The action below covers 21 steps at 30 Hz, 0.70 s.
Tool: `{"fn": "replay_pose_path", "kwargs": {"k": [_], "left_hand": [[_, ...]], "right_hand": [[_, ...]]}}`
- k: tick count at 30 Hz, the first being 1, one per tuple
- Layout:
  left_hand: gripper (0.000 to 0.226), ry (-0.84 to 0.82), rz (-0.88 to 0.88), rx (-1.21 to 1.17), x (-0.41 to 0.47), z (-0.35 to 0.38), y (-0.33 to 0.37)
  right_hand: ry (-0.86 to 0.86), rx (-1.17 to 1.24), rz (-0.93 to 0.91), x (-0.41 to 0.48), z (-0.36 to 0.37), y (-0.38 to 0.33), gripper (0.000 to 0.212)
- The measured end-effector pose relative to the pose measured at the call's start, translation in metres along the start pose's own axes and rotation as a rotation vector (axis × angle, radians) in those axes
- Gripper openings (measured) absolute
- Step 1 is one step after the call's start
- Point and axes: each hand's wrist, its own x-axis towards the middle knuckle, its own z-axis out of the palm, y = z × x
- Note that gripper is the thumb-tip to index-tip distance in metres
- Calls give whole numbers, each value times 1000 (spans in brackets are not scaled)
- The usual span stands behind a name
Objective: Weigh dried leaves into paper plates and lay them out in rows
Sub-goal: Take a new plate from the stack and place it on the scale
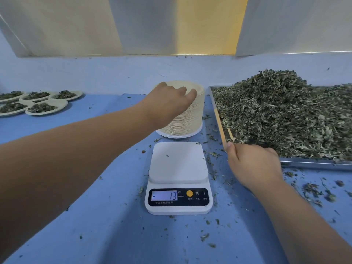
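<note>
Left hand [169,100] is on top of the stack of paper plates [188,121], fingers curled over the top rim. Right hand [253,164] is at the near-left corner of the tray [314,163], fingers curled and thumb on the rim; can't tell if it's gripping or just resting. Dried leaves [285,115] are heaped in the tray, and five filled plates [46,107] sit in rows far left. Risks: the plates nest tight, so the lift may bring two, or drag and tip the stack. The scale [179,168] is bare and reads -13, probably a one-plate tare, so a double plate skews the weight. A crumb on the platform adds minor error. The heap is near the rim, so spill is likely when scooping. The blue tabletop [95,216] is littered with leaf bits. Pale wall [114,73] behind, light panels above it.
</note>
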Motion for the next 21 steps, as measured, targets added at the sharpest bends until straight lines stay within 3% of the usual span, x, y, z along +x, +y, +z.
{"fn": "replay_pose_path", "kwargs": {"k": [3, 7, 11, 16, 19, 21], "left_hand": [[57, 98, -175, -119, -5, 6, -1], [25, 254, -569, -499, -10, 8, -5], [38, 439, -826, -1018, -18, 14, 5], [43, 667, -916, -1229, -51, 20, 26], [39, 744, -841, -1334, -76, 16, 42], [35, 694, -791, -1433, -93, 15, 50]], "right_hand": [[-13, 8, 8, -1, -1, -2, 55], [-30, 5, 21, 0, -3, -3, 56], [-40, 18, 34, -2, -4, -3, 56], [68, 220, 47, -3, -4, -4, 40], [135, 602, 16, -5, -6, -10, 61], [143, 757, -58, -9, -8, -19, 76]]}}
